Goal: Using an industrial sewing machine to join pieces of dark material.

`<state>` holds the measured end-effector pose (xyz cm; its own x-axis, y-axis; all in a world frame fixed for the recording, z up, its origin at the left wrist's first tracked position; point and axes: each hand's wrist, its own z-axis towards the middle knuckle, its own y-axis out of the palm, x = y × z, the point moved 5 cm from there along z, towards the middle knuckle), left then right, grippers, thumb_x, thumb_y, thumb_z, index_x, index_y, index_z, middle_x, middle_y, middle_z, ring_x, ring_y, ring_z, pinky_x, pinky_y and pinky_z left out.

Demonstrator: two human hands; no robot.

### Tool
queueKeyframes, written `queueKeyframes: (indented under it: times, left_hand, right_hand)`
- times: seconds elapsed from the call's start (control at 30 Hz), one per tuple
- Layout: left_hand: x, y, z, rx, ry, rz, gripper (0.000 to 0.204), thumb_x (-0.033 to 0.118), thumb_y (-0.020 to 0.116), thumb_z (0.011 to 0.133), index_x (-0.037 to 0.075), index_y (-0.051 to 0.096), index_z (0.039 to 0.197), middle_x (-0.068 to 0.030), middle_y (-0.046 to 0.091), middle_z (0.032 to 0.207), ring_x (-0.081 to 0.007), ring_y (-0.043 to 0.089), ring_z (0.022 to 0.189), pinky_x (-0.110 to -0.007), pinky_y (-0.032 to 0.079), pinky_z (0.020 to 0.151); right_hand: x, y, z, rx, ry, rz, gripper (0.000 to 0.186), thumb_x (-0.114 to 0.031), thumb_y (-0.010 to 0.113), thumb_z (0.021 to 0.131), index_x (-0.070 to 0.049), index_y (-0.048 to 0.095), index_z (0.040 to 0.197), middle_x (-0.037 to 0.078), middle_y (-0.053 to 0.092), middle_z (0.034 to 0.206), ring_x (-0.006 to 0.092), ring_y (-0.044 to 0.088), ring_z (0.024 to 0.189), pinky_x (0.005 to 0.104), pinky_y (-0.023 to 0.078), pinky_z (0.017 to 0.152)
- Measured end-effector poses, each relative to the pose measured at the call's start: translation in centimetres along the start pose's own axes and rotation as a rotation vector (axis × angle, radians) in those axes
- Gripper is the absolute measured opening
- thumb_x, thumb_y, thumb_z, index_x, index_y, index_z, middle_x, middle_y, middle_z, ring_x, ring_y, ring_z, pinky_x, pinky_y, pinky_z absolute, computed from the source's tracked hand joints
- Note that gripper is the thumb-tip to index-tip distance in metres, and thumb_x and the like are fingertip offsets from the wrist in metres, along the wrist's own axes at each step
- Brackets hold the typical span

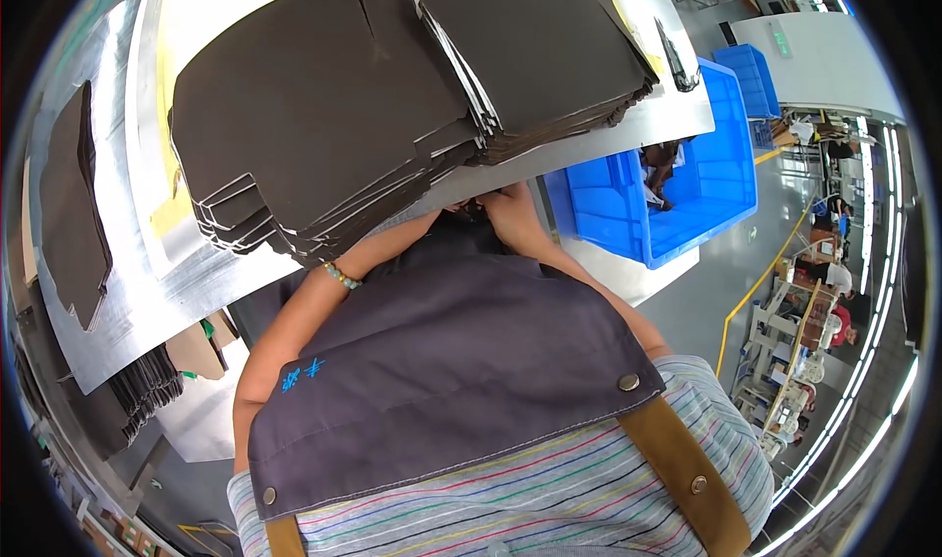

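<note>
Both my hands are close together at the near edge of the metal table, low in front of my dark apron (pixel 451 321). My left hand (pixel 455 206) shows only in a small part under the edge, its wrist wearing a beaded bracelet (pixel 340 275). Beside it, my right hand (pixel 498 200) bends inward, its fingers mostly hidden. Something dark lies between them, too covered to make out. Just above, a big stack of dark brown cut sheets (pixel 324 96) lies on the table, with a second stack (pixel 535 56) to its right.
The metal table (pixel 196 282) carries another dark piece (pixel 74 213) at left. Folded dark material (pixel 145 390) sits lower left. To the right stands a blue bin (pixel 608 204) with brown and white scraps (pixel 659 169) inside; a smaller blue bin (pixel 751 76) is behind. Workbenches and people fill the far right.
</note>
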<state>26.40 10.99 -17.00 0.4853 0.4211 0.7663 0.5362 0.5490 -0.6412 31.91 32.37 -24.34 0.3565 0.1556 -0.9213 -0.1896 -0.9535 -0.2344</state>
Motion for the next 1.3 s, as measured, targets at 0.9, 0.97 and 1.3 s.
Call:
queueKeyframes:
  times: [0.9,0.97,1.3]
  left_hand:
    - [-1.1,-0.8,-1.6,0.147,0.108,0.419,0.034,0.028,0.056,0.112,0.008,0.068,0.135,-0.0063,0.073,0.121,-0.018,0.071,0.109,-0.033,0.058,0.096]
    - [0.5,-1.8,-0.7,0.094,0.072,0.07,0.029,0.026,0.064,0.108,0.008,0.073,0.128,-0.0076,0.076,0.114,-0.021,0.073,0.105,-0.035,0.058,0.094]
    - [-1.3,-0.9,-2.0,0.107,0.081,0.401,0.032,0.025,0.056,0.111,0.008,0.069,0.134,-0.0057,0.074,0.121,-0.0183,0.071,0.108,-0.034,0.058,0.093]
  right_hand:
    - [-10.4,0.5,-5.5,-0.069,-0.861,-1.107,0.046,-0.026,0.075,0.084,-0.013,0.075,0.128,0.02,0.049,0.142,0.0473,0.042,0.138,0.0672,0.035,0.117]
    - [-10.5,0.3,-5.5,-0.039,-0.828,-1.062,0.047,-0.022,0.073,0.083,-0.012,0.075,0.129,0.021,0.05,0.14,0.0474,0.043,0.138,0.0666,0.037,0.117]
    - [-10.2,-0.2,-5.6,-0.173,-0.952,-1.021,0.038,-0.022,0.073,0.085,-0.009,0.079,0.119,0.021,0.051,0.144,0.0433,0.046,0.138,0.0639,0.036,0.12]
